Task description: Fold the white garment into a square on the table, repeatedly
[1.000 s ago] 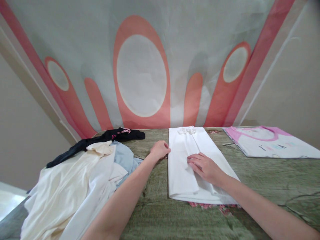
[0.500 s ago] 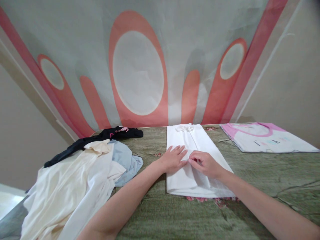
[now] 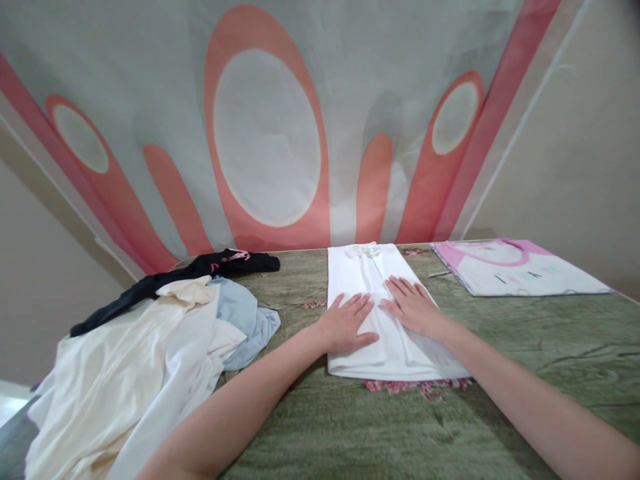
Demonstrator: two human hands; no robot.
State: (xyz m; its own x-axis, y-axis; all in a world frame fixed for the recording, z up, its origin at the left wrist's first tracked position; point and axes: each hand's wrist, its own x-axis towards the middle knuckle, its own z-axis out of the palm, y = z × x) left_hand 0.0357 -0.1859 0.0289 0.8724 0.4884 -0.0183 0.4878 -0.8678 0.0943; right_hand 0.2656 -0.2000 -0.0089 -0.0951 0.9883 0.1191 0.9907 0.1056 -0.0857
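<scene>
A white garment (image 3: 373,360), folded into a long rectangle with a small ruffled or bow-like detail at its far end, lies on the table in front of me. My left hand (image 3: 347,325) rests flat on its left half, fingers spread and thumb pointing right. On the right half, my right hand (image 3: 411,307) lies palm down with the fingers extended. Both hands touch the cloth without gripping it. A crease runs lengthwise between them. The garment's exact kind cannot be made out.
Left of my arm is a loose heap of clothes: a cream garment (image 3: 115,373), a light blue one (image 3: 245,320) and a black one (image 3: 165,283). A folded pink and white shirt (image 3: 520,267) lies at the right. The wood-patterned table (image 3: 320,433) meets a patterned wall (image 3: 345,80) behind.
My right hand has let go of its pinch at the garment's middle, and has opened flat a little farther forward. My left hand stays on the cloth. The view has shifted slightly.
</scene>
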